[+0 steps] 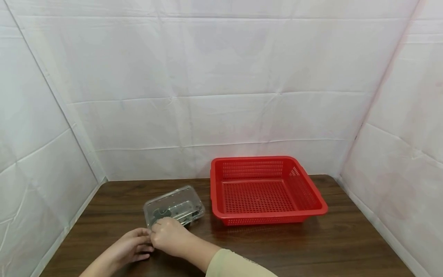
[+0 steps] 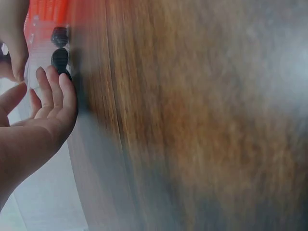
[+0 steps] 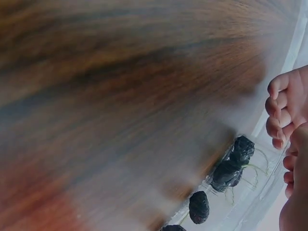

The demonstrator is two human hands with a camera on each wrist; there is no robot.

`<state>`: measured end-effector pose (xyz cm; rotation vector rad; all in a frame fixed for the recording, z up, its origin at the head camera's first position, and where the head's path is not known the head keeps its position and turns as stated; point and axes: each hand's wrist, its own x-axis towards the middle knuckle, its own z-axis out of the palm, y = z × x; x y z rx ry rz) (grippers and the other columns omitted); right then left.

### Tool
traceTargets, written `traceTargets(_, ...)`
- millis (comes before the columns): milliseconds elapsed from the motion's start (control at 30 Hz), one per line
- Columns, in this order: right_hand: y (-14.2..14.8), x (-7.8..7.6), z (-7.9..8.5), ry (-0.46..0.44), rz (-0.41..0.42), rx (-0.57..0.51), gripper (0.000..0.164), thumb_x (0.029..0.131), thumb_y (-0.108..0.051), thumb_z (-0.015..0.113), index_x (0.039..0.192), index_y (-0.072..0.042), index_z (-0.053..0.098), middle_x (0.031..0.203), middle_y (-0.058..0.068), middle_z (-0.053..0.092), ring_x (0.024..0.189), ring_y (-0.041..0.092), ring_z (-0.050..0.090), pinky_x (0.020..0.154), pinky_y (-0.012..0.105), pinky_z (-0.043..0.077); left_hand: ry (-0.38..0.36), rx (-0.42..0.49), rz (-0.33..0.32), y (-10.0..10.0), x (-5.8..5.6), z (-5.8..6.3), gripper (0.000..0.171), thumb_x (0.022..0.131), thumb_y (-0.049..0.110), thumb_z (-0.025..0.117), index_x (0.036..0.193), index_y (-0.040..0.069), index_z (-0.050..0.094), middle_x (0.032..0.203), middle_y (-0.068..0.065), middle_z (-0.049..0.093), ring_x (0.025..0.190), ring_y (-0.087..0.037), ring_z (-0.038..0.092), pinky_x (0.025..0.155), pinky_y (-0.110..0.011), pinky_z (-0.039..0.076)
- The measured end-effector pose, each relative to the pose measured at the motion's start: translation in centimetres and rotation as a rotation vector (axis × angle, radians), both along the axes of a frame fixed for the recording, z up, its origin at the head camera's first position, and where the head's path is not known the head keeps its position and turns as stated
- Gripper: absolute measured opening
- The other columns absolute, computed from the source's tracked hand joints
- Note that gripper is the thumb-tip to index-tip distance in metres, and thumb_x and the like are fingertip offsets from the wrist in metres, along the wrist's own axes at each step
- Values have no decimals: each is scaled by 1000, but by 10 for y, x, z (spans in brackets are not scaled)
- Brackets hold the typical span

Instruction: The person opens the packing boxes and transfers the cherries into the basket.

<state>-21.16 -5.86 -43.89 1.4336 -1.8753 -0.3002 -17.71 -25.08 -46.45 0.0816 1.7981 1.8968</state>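
A clear plastic box (image 1: pixel 178 202) stands on the table, with dark mulberries (image 3: pixel 227 174) on thin green stems showing through its wall. At its near left corner my right hand (image 1: pixel 169 236) has its fingers curled and pinches the box's edge; the fingertips are partly hidden. Close beside it, my left hand (image 1: pixel 133 246) reaches to the same corner, its thumb and forefinger near the right hand's fingertips. The other left fingers (image 2: pixel 57 94) stay loosely extended alongside the box, below the mulberries in the left wrist view.
A red plastic basket (image 1: pixel 257 218) with a perforated floor and walls stands to the right of the box. Both rest on a dark brown wooden table (image 1: pixel 332 246). White sheeting (image 1: pixel 221 77) rises behind the table and along its left and right sides.
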Motion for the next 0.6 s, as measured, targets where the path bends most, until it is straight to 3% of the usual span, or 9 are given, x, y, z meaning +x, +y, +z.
traceTargets(167,-7,-7,-16,-34,-34,-46,6,86,-30,72,84,-26,76,74,-16,61,66,1,50,58,16,37,-23,12,37,4,2,0,29,100,17,53,120,-3,46,96,-1,63,88,-15,62,80,-34,54)
traceTargets(233,-7,-8,-16,-38,-38,-54,9,85,-32,72,90,-25,76,77,-16,63,68,1,51,59,16,37,-28,9,45,5,1,1,30,101,17,51,122,-4,47,96,-1,63,89,-16,62,81,-35,53)
traceTargets(400,-6,-10,-15,-45,-35,-56,11,83,-37,73,85,-26,74,77,-15,62,70,1,52,61,16,40,-3,-4,62,9,2,3,29,102,14,47,121,-7,50,94,-2,64,88,-16,63,81,-35,54)
traceTargets(600,-5,-13,-17,-39,-1,-72,17,77,-42,74,80,-26,72,77,-15,62,72,1,54,65,15,43,16,-6,114,15,4,2,16,102,14,46,107,2,56,91,0,64,86,-15,64,80,-35,55)
